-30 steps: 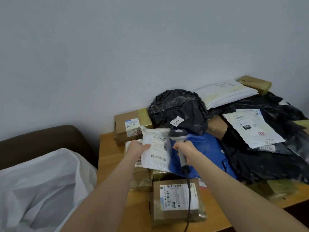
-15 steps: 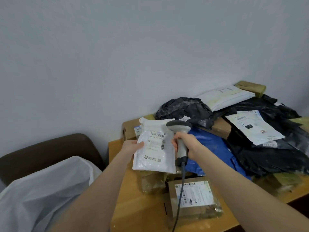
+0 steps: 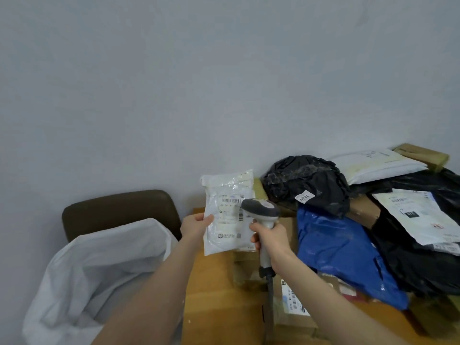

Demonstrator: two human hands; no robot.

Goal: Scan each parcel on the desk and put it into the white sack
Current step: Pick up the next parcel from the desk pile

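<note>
Head view: at centre frame the left hand (image 3: 196,224) pinches the left edge of a small white poly mailer (image 3: 227,215), thumb on its face, holding it upright above the desk (image 3: 211,295). The right hand (image 3: 270,241) is wrapped round the handle of a barcode scanner (image 3: 261,211), whose head sits just beside the mailer's label (the scan step, I judge). Next, the mailer wants carrying lower left into the white sack (image 3: 104,257), whose mouth gapes open.

plain grey-blue wall (image 3: 174,83), brown padded chair (image 3: 119,210), wooden desk (image 3: 211,295)
</note>
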